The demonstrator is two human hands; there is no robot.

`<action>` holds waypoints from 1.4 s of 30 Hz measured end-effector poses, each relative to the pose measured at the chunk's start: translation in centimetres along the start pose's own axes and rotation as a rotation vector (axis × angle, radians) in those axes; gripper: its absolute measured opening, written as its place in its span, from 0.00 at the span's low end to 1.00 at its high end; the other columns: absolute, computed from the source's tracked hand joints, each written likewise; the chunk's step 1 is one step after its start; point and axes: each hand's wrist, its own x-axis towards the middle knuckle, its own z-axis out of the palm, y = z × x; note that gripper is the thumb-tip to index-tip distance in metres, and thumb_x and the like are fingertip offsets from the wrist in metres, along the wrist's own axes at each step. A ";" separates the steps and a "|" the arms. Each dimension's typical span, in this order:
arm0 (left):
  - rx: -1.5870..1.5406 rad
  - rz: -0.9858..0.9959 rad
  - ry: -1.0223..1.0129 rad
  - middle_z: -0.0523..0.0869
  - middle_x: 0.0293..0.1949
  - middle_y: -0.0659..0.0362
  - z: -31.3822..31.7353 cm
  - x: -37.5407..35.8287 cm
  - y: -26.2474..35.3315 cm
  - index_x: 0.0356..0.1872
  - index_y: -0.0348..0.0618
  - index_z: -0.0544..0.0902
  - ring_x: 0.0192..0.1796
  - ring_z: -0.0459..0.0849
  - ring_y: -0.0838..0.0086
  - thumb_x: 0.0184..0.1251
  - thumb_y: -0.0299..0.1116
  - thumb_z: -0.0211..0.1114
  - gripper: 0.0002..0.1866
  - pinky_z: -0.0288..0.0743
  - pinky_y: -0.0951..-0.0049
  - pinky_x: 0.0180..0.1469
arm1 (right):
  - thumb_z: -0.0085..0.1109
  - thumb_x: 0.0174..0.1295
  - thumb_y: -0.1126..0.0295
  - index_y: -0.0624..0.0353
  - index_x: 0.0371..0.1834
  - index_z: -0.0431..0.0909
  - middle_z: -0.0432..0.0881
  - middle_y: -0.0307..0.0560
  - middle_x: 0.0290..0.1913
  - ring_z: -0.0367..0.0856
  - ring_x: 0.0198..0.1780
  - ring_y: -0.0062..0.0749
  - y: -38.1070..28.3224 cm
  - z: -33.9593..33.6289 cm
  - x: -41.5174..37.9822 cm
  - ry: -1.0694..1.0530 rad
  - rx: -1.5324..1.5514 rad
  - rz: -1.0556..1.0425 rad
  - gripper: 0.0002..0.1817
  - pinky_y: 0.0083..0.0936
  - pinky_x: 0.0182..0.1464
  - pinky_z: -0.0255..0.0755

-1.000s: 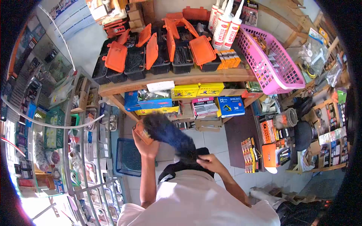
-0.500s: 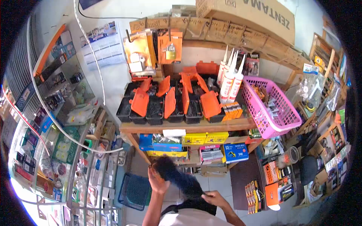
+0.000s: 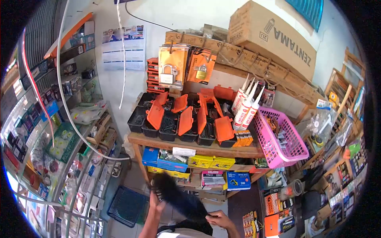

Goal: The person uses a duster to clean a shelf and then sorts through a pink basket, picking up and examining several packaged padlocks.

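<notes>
A dark, fluffy duster-like thing (image 3: 178, 198) stretches between my two hands at the bottom centre, blurred by motion. My left hand (image 3: 156, 201) is at its upper left end, its fingers partly hidden behind the dark mass. At the lower right end, my right hand (image 3: 220, 218) is closed on it. Just beyond is a wooden shelf (image 3: 190, 148) with black bins (image 3: 168, 129) under raised orange lids (image 3: 185, 121). White sealant tubes (image 3: 245, 111) stand at the bins' right.
A pink basket (image 3: 303, 155) sits at the shelf's right end. Glass shelving (image 3: 75, 150) lines the left side. A dark blue crate (image 3: 126, 202) is on the floor. Boxes (image 3: 238, 180) fill the lower shelf. A large carton (image 3: 274, 37) lies on top.
The view has turned and tilted, so the shelf shows at a different angle and more wall appears. Both hands and the dark thing sit lower and slightly further left in view.
</notes>
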 end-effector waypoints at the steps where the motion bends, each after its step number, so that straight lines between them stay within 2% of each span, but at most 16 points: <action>1: -0.099 0.021 -0.175 0.85 0.48 0.57 -2.7 1.1 -0.2 0.56 0.45 0.78 0.49 0.84 0.69 0.75 0.43 0.52 0.18 0.78 0.71 0.52 | 0.59 0.68 0.64 0.64 0.31 0.80 0.69 0.31 0.18 0.63 0.19 0.13 -0.9 0.1 -0.4 0.046 0.033 0.052 0.13 0.16 0.22 0.56; 3: -0.311 0.015 -0.257 0.85 0.48 0.57 -7.6 4.5 -0.4 0.55 0.45 0.79 0.50 0.84 0.67 0.74 0.45 0.54 0.18 0.77 0.68 0.53 | 0.59 0.68 0.64 0.64 0.30 0.79 0.69 0.31 0.18 0.63 0.20 0.12 -1.8 0.1 -0.3 0.066 -0.051 0.035 0.14 0.16 0.22 0.56; 4: 0.010 0.073 -0.038 0.82 0.53 0.54 2.1 0.5 -0.3 0.58 0.45 0.77 0.58 0.79 0.62 0.72 0.48 0.55 0.22 0.72 0.61 0.60 | 0.59 0.68 0.64 0.64 0.29 0.79 0.69 0.31 0.18 0.63 0.20 0.12 -2.3 0.3 -0.1 0.079 -0.121 0.019 0.14 0.16 0.23 0.56; 7: 0.774 0.563 -0.230 0.79 0.58 0.53 3.3 1.7 -1.1 0.58 0.45 0.75 0.56 0.78 0.57 0.68 0.53 0.55 0.26 0.71 0.55 0.58 | 0.58 0.69 0.64 0.65 0.32 0.78 0.71 0.31 0.20 0.65 0.23 0.13 -2.9 0.9 0.7 0.134 -0.268 -0.043 0.13 0.17 0.26 0.60; 8: -0.100 0.191 -0.235 0.77 0.60 0.55 3.5 1.9 -0.7 0.61 0.46 0.73 0.57 0.77 0.57 0.70 0.56 0.49 0.29 0.71 0.54 0.59 | 0.57 0.70 0.65 0.67 0.40 0.81 0.72 0.33 0.22 0.66 0.25 0.15 -2.1 0.8 1.3 0.185 -0.300 -0.081 0.14 0.19 0.28 0.63; 11: -0.303 0.053 -0.342 0.75 0.62 0.51 7.0 1.6 0.4 0.64 0.44 0.69 0.61 0.75 0.55 0.74 0.57 0.43 0.30 0.71 0.49 0.60 | 0.58 0.70 0.64 0.67 0.41 0.81 0.72 0.33 0.21 0.66 0.25 0.14 -1.7 1.1 2.0 0.179 -0.318 -0.114 0.14 0.18 0.28 0.63; 15: 0.297 0.357 -0.227 0.76 0.61 0.48 8.4 4.0 -0.3 0.64 0.43 0.70 0.65 0.72 0.51 0.71 0.58 0.48 0.32 0.70 0.46 0.63 | 0.58 0.69 0.66 0.62 0.29 0.78 0.72 0.30 0.21 0.67 0.23 0.12 -1.2 1.2 2.7 0.174 -0.221 -0.146 0.13 0.16 0.26 0.61; 19: -0.310 -0.091 -0.591 0.72 0.66 0.52 9.4 3.5 0.8 0.68 0.47 0.68 0.69 0.67 0.53 0.71 0.66 0.39 0.38 0.60 0.47 0.69 | 0.60 0.67 0.67 0.61 0.32 0.79 0.73 0.31 0.21 0.68 0.23 0.12 -1.7 0.3 2.7 0.193 -0.168 -0.122 0.09 0.16 0.24 0.61; 22: 0.020 0.084 -0.594 0.68 0.69 0.50 10.6 4.5 -0.3 0.72 0.44 0.59 0.70 0.67 0.52 0.70 0.67 0.39 0.41 0.62 0.42 0.67 | 0.61 0.67 0.68 0.61 0.33 0.78 0.72 0.32 0.21 0.68 0.21 0.13 -2.7 0.0 2.6 0.095 -0.146 -0.114 0.08 0.15 0.23 0.60; 23: 0.109 0.154 -0.350 0.75 0.63 0.50 12.8 3.7 -0.7 0.67 0.44 0.68 0.63 0.74 0.50 0.70 0.66 0.40 0.38 0.72 0.43 0.58 | 0.60 0.68 0.68 0.65 0.39 0.79 0.72 0.34 0.22 0.68 0.23 0.15 -2.2 0.0 2.7 0.247 -0.067 -0.120 0.10 0.18 0.25 0.62; 26: -0.181 0.001 -0.337 0.75 0.63 0.50 14.0 3.7 -0.3 0.66 0.44 0.69 0.61 0.76 0.51 0.72 0.64 0.40 0.36 0.70 0.45 0.60 | 0.59 0.68 0.72 0.69 0.49 0.80 0.73 0.36 0.23 0.69 0.25 0.18 -0.8 -1.3 3.2 0.392 -0.083 -0.143 0.12 0.21 0.28 0.65; 27: -0.347 -0.046 -0.407 0.75 0.63 0.49 14.9 3.9 -0.5 0.67 0.46 0.69 0.60 0.76 0.50 0.72 0.64 0.40 0.36 0.69 0.45 0.61 | 0.59 0.67 0.70 0.66 0.38 0.78 0.73 0.35 0.22 0.68 0.23 0.15 -2.9 -0.4 2.7 0.319 -0.142 -0.200 0.08 0.19 0.25 0.62; 29: 0.223 0.191 -0.380 0.73 0.64 0.47 15.0 4.8 -2.0 0.67 0.47 0.68 0.61 0.75 0.48 0.71 0.65 0.40 0.37 0.68 0.44 0.62 | 0.59 0.67 0.69 0.61 0.23 0.73 0.71 0.33 0.19 0.67 0.20 0.13 -3.2 0.1 2.6 0.232 -0.183 -0.265 0.14 0.16 0.22 0.58; 35: 0.052 0.034 -0.403 0.69 0.69 0.51 18.1 3.8 -2.6 0.70 0.46 0.66 0.69 0.68 0.56 0.73 0.62 0.38 0.36 0.60 0.52 0.70 | 0.59 0.67 0.69 0.61 0.24 0.73 0.71 0.33 0.19 0.66 0.20 0.13 -2.5 -0.3 2.4 0.407 -0.094 -0.237 0.13 0.16 0.21 0.58; 38: 0.435 0.094 -0.375 0.69 0.68 0.50 14.9 6.8 -4.0 0.70 0.45 0.65 0.70 0.67 0.55 0.74 0.60 0.37 0.35 0.59 0.53 0.71 | 0.59 0.67 0.69 0.60 0.22 0.72 0.72 0.34 0.18 0.66 0.19 0.13 -2.1 -0.6 2.1 0.413 -0.145 -0.294 0.15 0.17 0.20 0.58; 42: 0.052 -0.052 -0.408 0.73 0.65 0.51 17.6 4.0 -4.3 0.68 0.43 0.67 0.65 0.72 0.57 0.75 0.58 0.38 0.33 0.63 0.55 0.67 | 0.60 0.66 0.69 0.62 0.23 0.74 0.72 0.34 0.19 0.66 0.19 0.13 -2.4 -0.3 0.6 0.534 0.011 -0.226 0.14 0.16 0.20 0.58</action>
